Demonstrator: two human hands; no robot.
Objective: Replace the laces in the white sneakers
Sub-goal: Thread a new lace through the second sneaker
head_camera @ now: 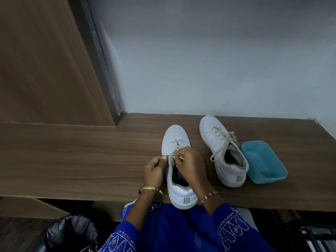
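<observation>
two white shoes sit on a brown wood table point(72, 157). the near shoe point(179, 176) is the one to look from. its heel hangs a little over the table edge, and its toe points away to the wall. the left hand point(154, 170) is on the left side of this shoe, fingers curled, pinching the edge of the shoe by the lace holes. the right hand point(190, 166) lies over the open top of this shoe, fingers curled, pinching a thin lace point(177, 145) end. the other shoe point(223, 151) stands to the right, apart from it, with its loose lace hanging down. a blue tub point(263, 162) sits right of that shoe, just beside it.
</observation>
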